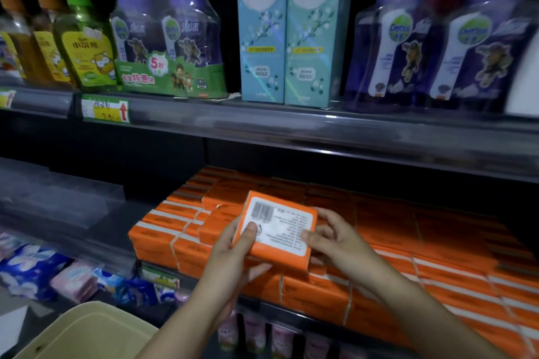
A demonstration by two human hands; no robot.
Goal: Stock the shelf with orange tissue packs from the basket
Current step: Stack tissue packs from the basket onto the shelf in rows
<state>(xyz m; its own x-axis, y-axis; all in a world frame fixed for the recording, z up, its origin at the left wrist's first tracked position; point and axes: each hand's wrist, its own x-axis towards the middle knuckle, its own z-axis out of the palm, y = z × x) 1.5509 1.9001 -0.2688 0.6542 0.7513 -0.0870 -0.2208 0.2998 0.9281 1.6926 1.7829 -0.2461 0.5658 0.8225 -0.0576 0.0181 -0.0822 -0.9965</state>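
Beige plastic basket (87, 326) at bottom-left, closest to lens; only rim and one wall visible, contents out of view. Both forearms extended up from bottom edge toward lower shelf.

Left hand (233, 253): curled round lower-left corner of flat orange tissue pack with white barcode label (280, 227); thumb pressed on label face, fingers (258, 268) wrapped underneath. Right hand (332, 236): pinching pack's right edge, thumb on label side, other fingers bent round behind. Neither hand spread; both closed on same pack.

Pack held tilted, label face toward camera, just above front rows of stacked orange tissue packs (437, 259) on dark metal lower shelf (131, 213). Cannot tell whether touching stack below.

Stack in layers, filling shelf from about centre to right edge of view and reaching front lip. Left of stack: bare shelf stretch, then clear plastic divider tray (58, 198). Open height between stack top and grey upper shelf rail (291, 125): roomy, dark at back.

Upper shelf: two tall teal cartons (285, 29), purple pump bottles (437, 38) either side, green pump bottle (84, 38) at left, yellow-green price tag (105, 108) on rail. Below lower shelf, left: blue and pink soft packs (35, 274).
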